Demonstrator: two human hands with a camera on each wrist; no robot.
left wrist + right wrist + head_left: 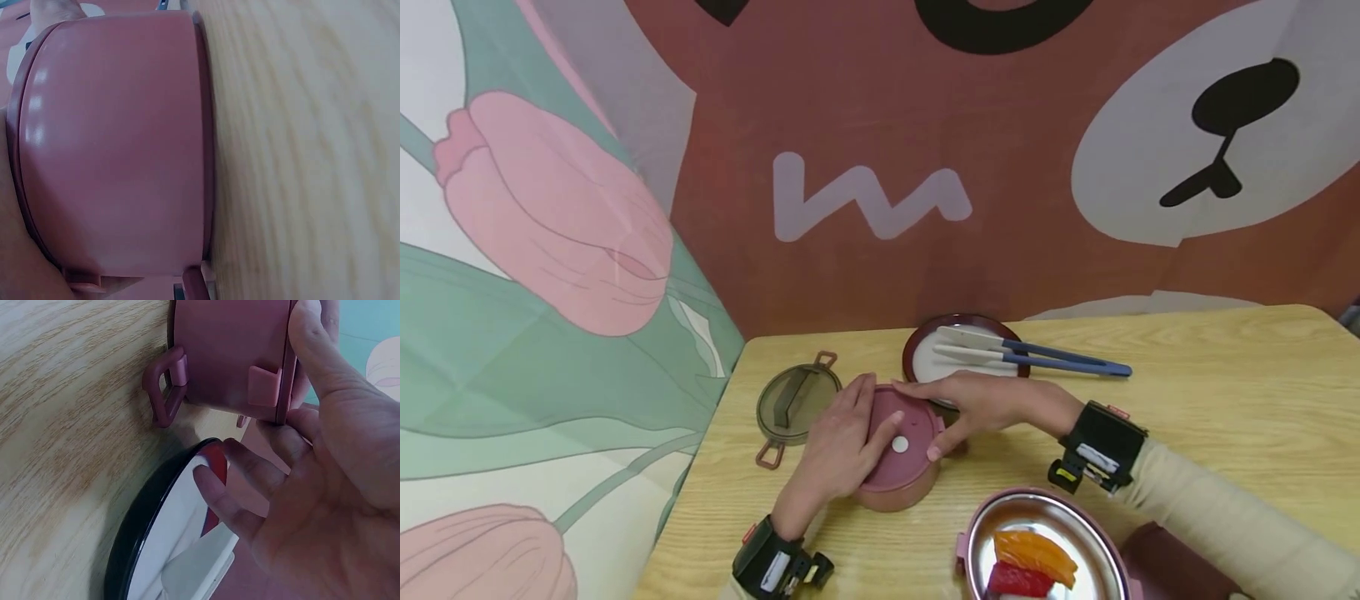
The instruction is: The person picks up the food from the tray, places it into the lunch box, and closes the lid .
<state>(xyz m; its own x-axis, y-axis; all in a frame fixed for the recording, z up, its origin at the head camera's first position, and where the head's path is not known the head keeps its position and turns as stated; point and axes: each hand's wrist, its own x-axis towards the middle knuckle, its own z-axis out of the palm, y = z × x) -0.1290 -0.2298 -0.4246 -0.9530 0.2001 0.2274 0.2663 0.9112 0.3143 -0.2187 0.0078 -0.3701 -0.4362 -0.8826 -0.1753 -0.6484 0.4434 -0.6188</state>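
Observation:
A round pink lunch box (897, 498) with a maroon lid (887, 462) stands upright on the wooden table. A white round button (900, 444) sits in the lid. My left hand (838, 442) lies along the left side of the lid, fingers straight. With thumb and index finger spread, my right hand (973, 408) touches the lid's right and far edge. The right wrist view shows a side clasp (265, 386) below the rim and a loop handle (153, 394) low on the box. The other right fingers (215, 494) extend away from it, over a plate.
Tongs (1067, 362) with blue handles lie across a dark-rimmed plate (912, 354) behind. A see-through lid (812, 408) with two loops lies at left. In front, a steel-lined pink bowl (1090, 533) holds orange and red slices. A maroon object (1172, 558) shows partly under the right sleeve.

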